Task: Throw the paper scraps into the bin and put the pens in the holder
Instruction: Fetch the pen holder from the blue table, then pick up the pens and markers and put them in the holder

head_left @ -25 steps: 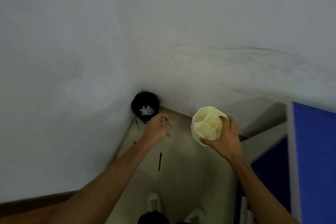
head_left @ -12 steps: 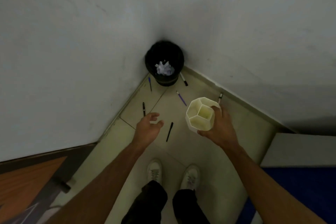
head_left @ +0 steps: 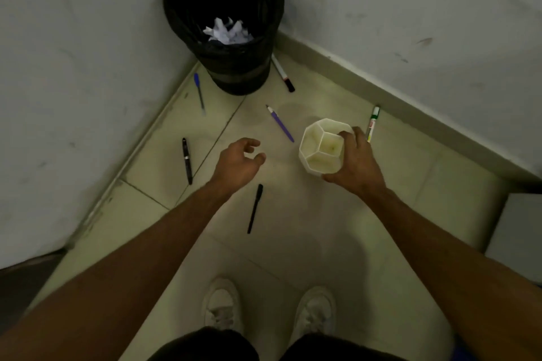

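Note:
A black bin (head_left: 225, 23) stands in the corner with crumpled white paper scraps (head_left: 228, 34) inside. My right hand (head_left: 353, 163) grips a cream pen holder (head_left: 321, 152) with empty compartments, held above the floor. My left hand (head_left: 239, 161) hovers open, fingers curled, holding nothing. Several pens lie on the tiled floor: a black pen (head_left: 255, 208) just below my left hand, another black pen (head_left: 187, 160) to the left, a blue pen (head_left: 199, 93) by the wall, a purple pen (head_left: 281, 124), a white marker (head_left: 283, 73) beside the bin, and a green-and-white marker (head_left: 372, 124) behind the holder.
White walls meet in the corner behind the bin, with a skirting strip (head_left: 410, 102) along the right wall. My two white shoes (head_left: 223, 306) stand on the floor at the bottom. A grey block (head_left: 516, 226) juts in at the right edge.
The view has tilted down from the wall toward the floor, so bin, pens and shoes now fill the frame. My left hand went from closed near the bin to open over the floor.

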Demonstrator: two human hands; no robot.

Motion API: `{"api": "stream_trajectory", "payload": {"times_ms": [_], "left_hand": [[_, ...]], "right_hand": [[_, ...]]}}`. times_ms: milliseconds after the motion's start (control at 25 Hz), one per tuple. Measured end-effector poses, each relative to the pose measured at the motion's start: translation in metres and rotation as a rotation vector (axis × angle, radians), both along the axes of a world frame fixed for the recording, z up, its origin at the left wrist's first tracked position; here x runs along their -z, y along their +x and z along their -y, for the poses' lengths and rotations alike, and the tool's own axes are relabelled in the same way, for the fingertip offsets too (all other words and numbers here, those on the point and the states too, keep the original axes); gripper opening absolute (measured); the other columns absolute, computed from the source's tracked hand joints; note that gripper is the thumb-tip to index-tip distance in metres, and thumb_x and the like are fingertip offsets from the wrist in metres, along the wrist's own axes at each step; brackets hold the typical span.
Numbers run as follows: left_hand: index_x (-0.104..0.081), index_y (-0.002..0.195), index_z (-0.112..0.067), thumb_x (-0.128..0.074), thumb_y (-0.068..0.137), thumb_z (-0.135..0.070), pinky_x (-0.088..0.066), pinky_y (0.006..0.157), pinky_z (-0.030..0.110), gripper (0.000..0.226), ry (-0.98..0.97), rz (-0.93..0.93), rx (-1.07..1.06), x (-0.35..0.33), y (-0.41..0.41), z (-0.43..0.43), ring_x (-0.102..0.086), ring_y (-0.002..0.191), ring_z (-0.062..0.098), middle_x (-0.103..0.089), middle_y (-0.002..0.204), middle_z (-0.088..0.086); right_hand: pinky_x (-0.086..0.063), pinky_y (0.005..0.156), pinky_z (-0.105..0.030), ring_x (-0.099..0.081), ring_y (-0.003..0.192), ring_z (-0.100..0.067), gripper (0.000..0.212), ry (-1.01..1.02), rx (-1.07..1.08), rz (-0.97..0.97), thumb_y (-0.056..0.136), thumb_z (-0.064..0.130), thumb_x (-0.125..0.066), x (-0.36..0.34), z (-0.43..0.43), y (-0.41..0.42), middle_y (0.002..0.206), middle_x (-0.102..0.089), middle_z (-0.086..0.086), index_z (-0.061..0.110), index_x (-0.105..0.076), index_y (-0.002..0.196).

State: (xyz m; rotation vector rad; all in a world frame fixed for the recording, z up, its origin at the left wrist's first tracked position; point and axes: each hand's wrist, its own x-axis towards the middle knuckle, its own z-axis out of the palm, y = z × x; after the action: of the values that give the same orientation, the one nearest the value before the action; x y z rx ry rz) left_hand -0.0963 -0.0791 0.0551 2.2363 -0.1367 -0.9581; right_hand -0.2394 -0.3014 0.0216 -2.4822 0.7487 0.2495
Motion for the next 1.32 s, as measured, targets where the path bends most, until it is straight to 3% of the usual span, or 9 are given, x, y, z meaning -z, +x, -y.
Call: {"api": "stream_trajectory", "payload": {"times_ms": [360, 480, 560, 680, 840, 920, 1040, 1200, 1320], "left_hand": [[-0.059, 0.123, -0.023, -0.065, 0.09, -0.032, -0.048, 0.08, 0.027, 0.035, -0.042, 0.197, 0.247, 0.083, 0.059, 0.026, -0.06, 0.098, 0.013, -0.061, 0.117, -0.002], [-0.061, 0.121, -0.021, -0.066, 0.089, -0.031, -0.051, 0.085, 0.028, 0.034, -0.051, 0.246, 0.304, 0.091, 0.069, 0.023, -0.06, 0.098, 0.012, -0.063, 0.112, -0.002], [-0.063, 0.117, -0.02, -0.067, 0.088, -0.03, -0.052, 0.082, 0.027, 0.031, -0.056, 0.281, 0.346, 0.095, 0.073, 0.017, -0.062, 0.093, 0.011, -0.065, 0.106, -0.002], [-0.066, 0.108, -0.02, -0.069, 0.086, -0.031, -0.054, 0.076, 0.028, 0.025, -0.022, 0.277, 0.384, 0.108, 0.072, 0.002, -0.064, 0.083, 0.011, -0.068, 0.096, 0.0], [-0.069, 0.102, -0.021, -0.071, 0.082, -0.036, -0.052, 0.071, 0.024, 0.025, 0.065, 0.216, 0.467, 0.126, 0.057, -0.016, -0.066, 0.079, 0.012, -0.071, 0.09, -0.001], [-0.068, 0.103, -0.02, -0.071, 0.082, -0.038, -0.046, 0.064, 0.019, 0.027, 0.109, 0.206, 0.516, 0.134, 0.049, -0.022, -0.064, 0.077, 0.01, -0.071, 0.09, -0.001], [-0.069, 0.104, -0.02, -0.072, 0.081, -0.042, -0.048, 0.069, 0.02, 0.032, 0.155, 0.209, 0.542, 0.141, 0.039, -0.028, -0.065, 0.08, 0.011, -0.072, 0.092, -0.001], [-0.068, 0.105, -0.018, -0.072, 0.079, -0.045, -0.053, 0.076, 0.026, 0.038, 0.19, 0.209, 0.595, 0.151, 0.033, -0.029, -0.066, 0.084, 0.014, -0.072, 0.095, 0.001], [-0.068, 0.107, -0.017, -0.073, 0.078, -0.048, -0.053, 0.079, 0.028, 0.043, 0.217, 0.239, 0.662, 0.158, 0.026, -0.028, -0.065, 0.09, 0.016, -0.07, 0.101, 0.002]], "right_hand": [[-0.05, 0.096, -0.049, -0.041, 0.131, -0.036, 0.111, -0.013, -0.034, 0.019, 0.048, 0.048, -0.09, 0.067, 0.015, 0.013, 0.153, -0.024, -0.009, 0.021, -0.033, 0.14], [-0.048, 0.097, -0.051, -0.034, 0.138, -0.034, 0.117, -0.021, -0.033, -0.026, 0.051, 0.065, -0.084, 0.06, 0.015, 0.014, 0.157, -0.017, -0.005, 0.028, -0.025, 0.146], [-0.047, 0.097, -0.047, -0.037, 0.136, -0.027, 0.106, -0.056, 0.033, 0.068, 0.059, 0.073, -0.076, 0.048, 0.015, 0.021, 0.154, -0.026, -0.002, 0.031, -0.03, 0.144], [-0.046, 0.093, -0.033, -0.052, 0.119, -0.019, 0.059, -0.127, -0.017, 0.282, 0.079, 0.051, -0.072, 0.028, 0.01, 0.054, 0.132, -0.054, 0.0, 0.025, -0.052, 0.128], [-0.055, 0.084, -0.037, -0.064, 0.099, -0.021, 0.028, -0.251, -0.32, 0.041, 0.087, 0.03, -0.065, 0.035, -0.008, 0.131, 0.111, -0.068, -0.003, 0.02, -0.065, 0.114], [-0.057, 0.079, -0.039, -0.065, 0.097, -0.027, 0.026, -0.3, -0.428, -0.122, 0.086, 0.023, -0.065, 0.052, -0.022, 0.164, 0.11, -0.066, -0.009, 0.016, -0.065, 0.111], [-0.05, 0.073, -0.036, -0.061, 0.1, -0.03, 0.031, -0.316, -0.488, -0.258, 0.086, 0.019, -0.064, 0.084, -0.039, 0.19, 0.114, -0.058, -0.015, 0.008, -0.055, 0.113], [-0.049, 0.089, -0.039, -0.055, 0.115, -0.034, 0.057, -0.23, -0.425, -0.322, 0.088, 0.017, -0.061, 0.122, -0.048, 0.198, 0.13, -0.047, -0.021, 0.005, -0.036, 0.138], [-0.048, 0.094, -0.037, -0.054, 0.119, -0.035, 0.055, -0.138, -0.396, -0.3, 0.09, 0.009, -0.058, 0.13, -0.052, 0.202, 0.134, -0.049, -0.023, 0.001, -0.036, 0.139]]}}
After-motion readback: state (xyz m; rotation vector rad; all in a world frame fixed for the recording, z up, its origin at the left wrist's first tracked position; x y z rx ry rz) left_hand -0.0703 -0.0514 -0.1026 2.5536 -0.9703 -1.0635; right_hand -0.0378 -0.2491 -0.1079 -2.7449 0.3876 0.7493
